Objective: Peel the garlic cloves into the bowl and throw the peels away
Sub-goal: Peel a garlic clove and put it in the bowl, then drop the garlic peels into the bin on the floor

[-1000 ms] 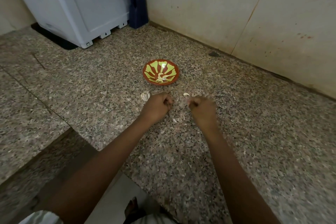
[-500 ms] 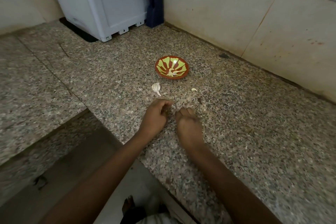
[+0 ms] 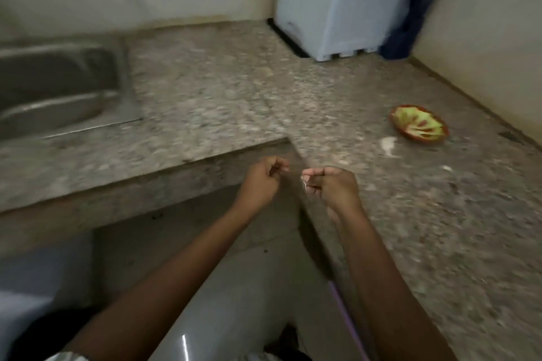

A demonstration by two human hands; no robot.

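Over on the left, the metal sink (image 3: pixel 58 88) is cut off and blurry. The left hand (image 3: pixel 261 182) is curled up off the edge of the counter (image 3: pixel 220 102), above open floor. I cannot tell if it holds anything. The right hand (image 3: pixel 333 189) pinches 1 thin peel (image 3: pixel 305 183) at the counter's corner. Further right, 1 blurry garlic clove (image 3: pixel 388 145) lies just beside the bowl (image 3: pixel 422 140).

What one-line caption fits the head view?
Curled left hand and right hand pinching a pale peel hover at the counter corner, bowl behind on the right.
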